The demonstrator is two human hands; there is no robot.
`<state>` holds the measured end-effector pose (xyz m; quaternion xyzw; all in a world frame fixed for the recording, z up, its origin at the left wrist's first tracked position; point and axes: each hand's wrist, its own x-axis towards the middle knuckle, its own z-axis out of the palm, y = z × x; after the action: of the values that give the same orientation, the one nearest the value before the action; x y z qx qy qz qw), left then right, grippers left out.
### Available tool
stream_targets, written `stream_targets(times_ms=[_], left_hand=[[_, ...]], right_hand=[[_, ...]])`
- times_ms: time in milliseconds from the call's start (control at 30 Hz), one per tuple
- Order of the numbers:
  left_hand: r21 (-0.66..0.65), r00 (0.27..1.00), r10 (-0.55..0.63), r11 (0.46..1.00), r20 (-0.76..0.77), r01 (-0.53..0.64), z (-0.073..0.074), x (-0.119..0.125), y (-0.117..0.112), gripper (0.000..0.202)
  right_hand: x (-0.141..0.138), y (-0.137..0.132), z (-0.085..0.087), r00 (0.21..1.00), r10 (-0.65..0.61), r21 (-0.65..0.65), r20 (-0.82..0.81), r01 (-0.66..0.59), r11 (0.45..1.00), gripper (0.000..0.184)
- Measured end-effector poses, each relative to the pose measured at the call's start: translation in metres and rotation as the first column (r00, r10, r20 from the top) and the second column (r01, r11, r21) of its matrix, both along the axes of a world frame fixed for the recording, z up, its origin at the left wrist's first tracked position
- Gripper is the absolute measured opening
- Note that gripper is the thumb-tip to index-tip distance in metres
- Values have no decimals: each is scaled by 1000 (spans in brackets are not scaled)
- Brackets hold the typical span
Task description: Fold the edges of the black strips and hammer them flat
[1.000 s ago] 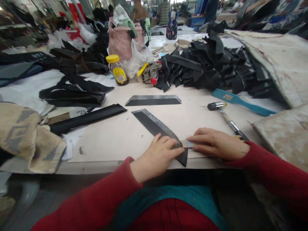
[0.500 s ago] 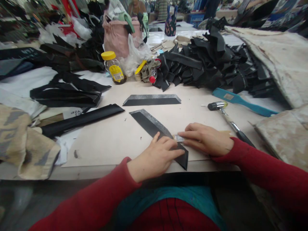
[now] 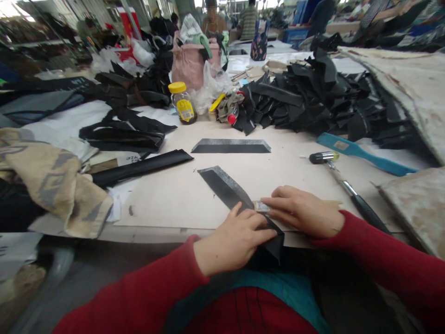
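Note:
A black strip (image 3: 222,188) with a grey, rough-looking band along one long side lies slanted on the pale board. Its near end hangs past the table edge. My left hand (image 3: 236,236) rests flat on the strip, fingers spread. Close by on the right, my right hand (image 3: 301,211) is closed around a flat brush (image 3: 260,207) with a pale handle; its tip is at the strip's grey edge. The brush is mostly hidden by my fingers. A second black strip (image 3: 231,146) with a grey band lies farther back, untouched.
A hammer (image 3: 344,181) and a blue flat tool (image 3: 365,155) lie at right. Behind are a heap of black pieces (image 3: 295,99), a yellow-lidded jar (image 3: 182,104) and a pink bag (image 3: 191,65). A rolled black piece (image 3: 142,168) and patterned cloth (image 3: 66,181) lie at left.
The slanted strip has shifted toward me; its near end now bends over the table edge under my left hand. My right hand keeps the brush beside it. The camera view has shifted.

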<state>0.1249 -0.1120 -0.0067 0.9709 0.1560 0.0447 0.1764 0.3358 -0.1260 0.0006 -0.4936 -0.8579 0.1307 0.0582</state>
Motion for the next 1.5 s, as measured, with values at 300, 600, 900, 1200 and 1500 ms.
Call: stream_targets(times_ms=[300,600,900,1200,1500], left_hand=[[78,989,121,989,82,-127,-13,-27,42,22],[84,988,131,987,77,-138,-13,-29,41,22],[67,986,144,986,82,-150,-14,-30,42,24],[29,992,71,997,100,-74,-11,-36,21,26],[134,988,104,984,116,-119,-19,-48,51,22]], right_hand=[[-3,1,0,1000,-8,18,10,7,1000,31],[-14,16,0,1000,0,35,29,-1,999,30],[-27,38,-3,999,-17,78,50,13,997,29],[-21,9,1,1000,21,6,16,-21,1000,30],[-22,8,-1,1000,6,-2,17,-6,1000,31]])
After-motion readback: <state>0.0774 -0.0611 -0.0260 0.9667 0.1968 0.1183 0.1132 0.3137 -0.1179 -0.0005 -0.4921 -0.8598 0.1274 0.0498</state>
